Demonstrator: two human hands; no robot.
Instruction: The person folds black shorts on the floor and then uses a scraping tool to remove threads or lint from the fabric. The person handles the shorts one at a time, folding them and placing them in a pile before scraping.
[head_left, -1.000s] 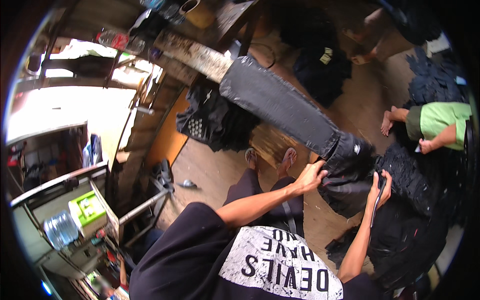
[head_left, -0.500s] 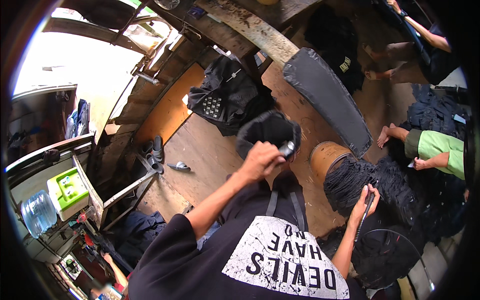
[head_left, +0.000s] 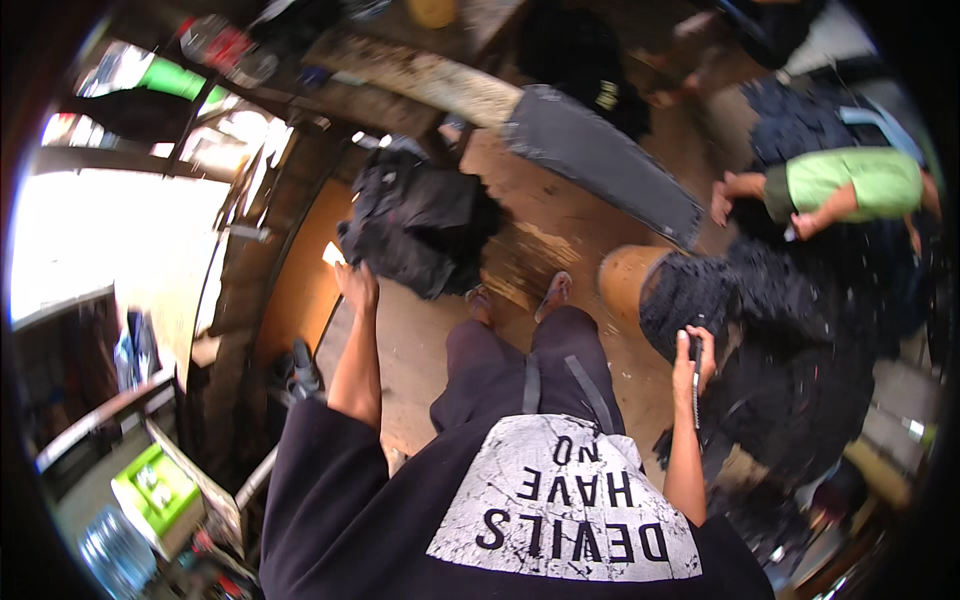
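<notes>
My left hand (head_left: 358, 288) reaches forward to the near left edge of a pile of black cloth pieces (head_left: 420, 225) on the floor. Its fingers look stretched out against the cloth, though blurred. In my right hand (head_left: 694, 362) is a slim black handle (head_left: 697, 345), with a spring-like sleeve running down along my wrist. This hand is beside a large heap of black cloth strips (head_left: 690, 300), which lies against the end of a tan round drum (head_left: 625, 280).
A long bench with a black-wrapped end (head_left: 605, 165) stretches across ahead. At the right, a person in light green shorts (head_left: 850, 185) sits by dark cloth heaps. Sandals (head_left: 303, 368), a green tray (head_left: 158, 492) and a water jug (head_left: 115, 550) are at the left.
My left hand has moved from the middle, where it held a dark round cloth piece and a metal-tipped tool, left to the pile. My right hand keeps the handle. The view has shifted.
</notes>
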